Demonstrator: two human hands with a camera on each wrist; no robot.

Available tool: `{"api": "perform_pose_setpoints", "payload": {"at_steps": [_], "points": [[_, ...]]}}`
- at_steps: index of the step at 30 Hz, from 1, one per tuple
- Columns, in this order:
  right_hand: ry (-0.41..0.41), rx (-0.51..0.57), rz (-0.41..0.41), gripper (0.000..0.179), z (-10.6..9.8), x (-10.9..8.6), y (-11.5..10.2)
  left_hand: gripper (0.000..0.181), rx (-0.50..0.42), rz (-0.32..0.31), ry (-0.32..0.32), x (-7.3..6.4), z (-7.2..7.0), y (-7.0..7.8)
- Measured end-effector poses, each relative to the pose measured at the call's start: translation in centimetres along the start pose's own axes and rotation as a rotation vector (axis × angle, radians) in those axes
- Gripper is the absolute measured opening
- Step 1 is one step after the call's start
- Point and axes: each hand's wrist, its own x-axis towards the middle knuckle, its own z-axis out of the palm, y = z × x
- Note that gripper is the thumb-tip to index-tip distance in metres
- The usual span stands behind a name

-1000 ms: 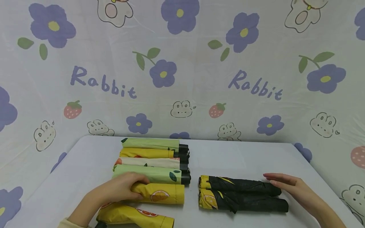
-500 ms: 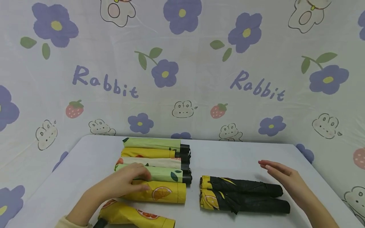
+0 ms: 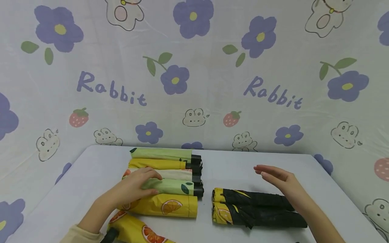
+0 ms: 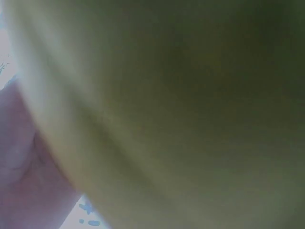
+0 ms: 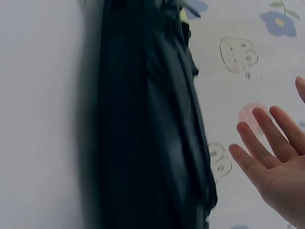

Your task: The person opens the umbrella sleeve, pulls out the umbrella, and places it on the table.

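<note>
My left hand (image 3: 136, 184) lies over the green leaf-print folded umbrella (image 3: 173, 186), fingers loosely bent; whether it touches the umbrella cannot be told. Just in front of that is a yellow folded umbrella (image 3: 179, 206) with orange-slice print. Another yellow one (image 3: 136, 229), with a dark end, sits by my left forearm, partly out of frame. My right hand (image 3: 281, 179) hovers, fingers extended, beyond two black folded umbrellas (image 3: 261, 218) with yellow ends, and holds nothing. In the left wrist view, blurred yellow-green fabric (image 4: 167, 119) covers most of the picture.
Behind my left hand, a cream umbrella (image 3: 176, 174), a yellow one (image 3: 158, 164) and another green one (image 3: 161, 154) lie in a row, black ends to the right. They rest on a white table (image 3: 243, 168) before a rabbit-print cloth (image 3: 206, 67).
My left hand has left the front-row yellow umbrella and moved back over the green one. My right hand has risen and shifted left. The nearest yellow umbrella has turned, its right end toward me.
</note>
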Motion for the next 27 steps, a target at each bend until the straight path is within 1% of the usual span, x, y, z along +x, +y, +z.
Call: {"api": "perform_pose_setpoints", "payload": {"at_steps": [3,7,12,14,16,19,23,27], "points": [[-0.009,0.001,-0.024,0.043,0.8,0.5,-0.6,0.036,0.016,0.003,0.03,0.0,0.3,-0.2],[-0.032,0.035,-0.039,0.044,1.9,1.1,-1.3,0.036,0.032,0.0,0.057,-0.2,0.6,-0.6],[-0.094,0.159,-0.058,0.046,3.4,1.8,-2.3,0.036,0.028,-0.015,0.064,-0.3,0.9,-1.0],[-0.111,0.198,-0.051,0.047,4.1,2.0,-2.7,0.036,0.024,-0.021,0.062,-0.3,1.0,-1.2],[-0.122,0.214,-0.041,0.047,4.7,2.2,-2.9,0.035,0.027,-0.023,0.062,-0.3,1.1,-1.3],[-0.144,0.212,-0.033,0.047,5.7,2.5,-3.3,0.034,0.035,-0.022,0.066,-0.3,1.2,-1.3],[-0.188,0.238,-0.018,0.05,7.2,2.9,-3.8,0.034,0.044,-0.018,0.075,-0.3,1.2,-1.3],[-0.229,0.283,0.03,0.051,8.7,3.4,-4.5,0.034,0.033,-0.013,0.071,-0.3,1.2,-1.3]]}}
